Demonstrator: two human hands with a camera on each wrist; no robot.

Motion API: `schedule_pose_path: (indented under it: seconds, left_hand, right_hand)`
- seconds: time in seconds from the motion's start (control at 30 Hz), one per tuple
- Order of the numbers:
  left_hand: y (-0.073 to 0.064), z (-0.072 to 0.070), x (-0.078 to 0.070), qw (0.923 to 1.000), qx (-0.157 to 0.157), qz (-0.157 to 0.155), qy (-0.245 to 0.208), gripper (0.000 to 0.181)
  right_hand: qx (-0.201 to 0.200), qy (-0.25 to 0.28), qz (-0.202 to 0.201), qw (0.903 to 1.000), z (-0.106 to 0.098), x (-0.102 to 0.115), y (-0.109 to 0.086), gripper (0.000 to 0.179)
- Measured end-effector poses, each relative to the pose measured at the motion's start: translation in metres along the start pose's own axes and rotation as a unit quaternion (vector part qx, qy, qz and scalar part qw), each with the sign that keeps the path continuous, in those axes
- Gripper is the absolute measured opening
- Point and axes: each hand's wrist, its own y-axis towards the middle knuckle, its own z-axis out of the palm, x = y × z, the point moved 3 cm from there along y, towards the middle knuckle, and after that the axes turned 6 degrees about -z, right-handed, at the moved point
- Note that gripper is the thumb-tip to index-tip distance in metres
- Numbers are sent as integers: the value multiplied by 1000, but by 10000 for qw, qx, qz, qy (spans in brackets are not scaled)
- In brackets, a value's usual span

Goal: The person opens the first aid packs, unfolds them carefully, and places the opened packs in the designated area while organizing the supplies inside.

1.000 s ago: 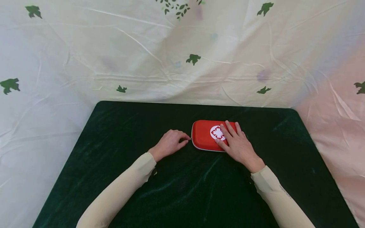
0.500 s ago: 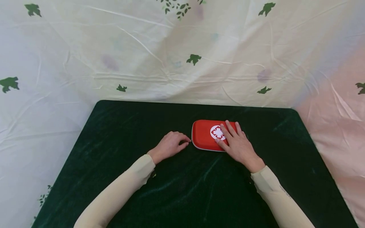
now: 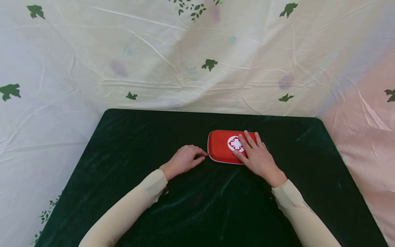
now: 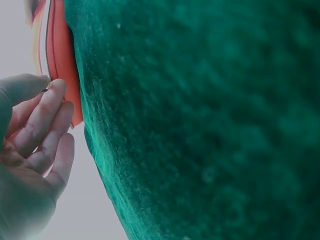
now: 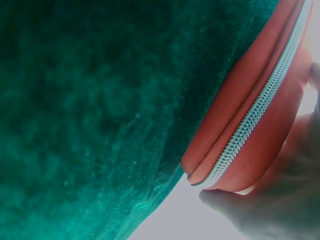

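A red first-aid case (image 3: 217, 145) with a white emblem lies flat on the dark green cloth. At its left end my left hand (image 3: 184, 159) pinches the small zipper pull (image 4: 46, 89) between thumb and forefinger; most of the pull is hidden by the fingertips. My right hand (image 3: 258, 158) rests on the right part of the case's top, with fingers spread and straight. Along the case's side, in the right wrist view, the white zipper (image 5: 250, 120) has its teeth meshed.
Dark green velvety cloth (image 3: 191, 212) covers the table around the case. Behind it hangs a pale curtain (image 3: 154, 61) with green leaf and bird-like prints, and pinkish fabric (image 3: 364, 137) hangs on the right.
My left hand has slid slightly nearer to me along the case's left end, with the zipper pull in its fingers. The right hand and the case have stayed in place.
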Motion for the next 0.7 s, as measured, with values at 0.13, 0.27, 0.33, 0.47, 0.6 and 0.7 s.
schedule_pose_path:
  seconds: [0.13, 0.27, 0.33, 0.47, 0.6, 0.7]
  left_hand:
    - [-1, 1, -1, 10000, 37, 5, -53, 23]
    - [-1, 2, -3, 9999, 105, 25, -112, 23]
    - [-1, 2, -3, 9998, 130, 57, -142, 23]
    - [1, 11, 6, 9993, 151, 213, -281, 25]
    - [7, 24, 21, 9982, 159, 329, -466, 27]
    - [10, 31, 29, 9978, 148, 329, -562, 27]
  right_hand:
    - [-4, 1, -6, 10000, 0, 0, 0, 85]
    - [-16, 1, -14, 10000, 0, 0, 0, 85]
    - [-14, 9, -13, 10000, 0, 0, -1, 85]
    - [-17, 1, -7, 10000, 1, 0, -1, 85]
    - [-22, 8, 6, 10000, 2, 0, -1, 85]
    - [-24, 32, 1, 10000, 2, 0, -2, 85]
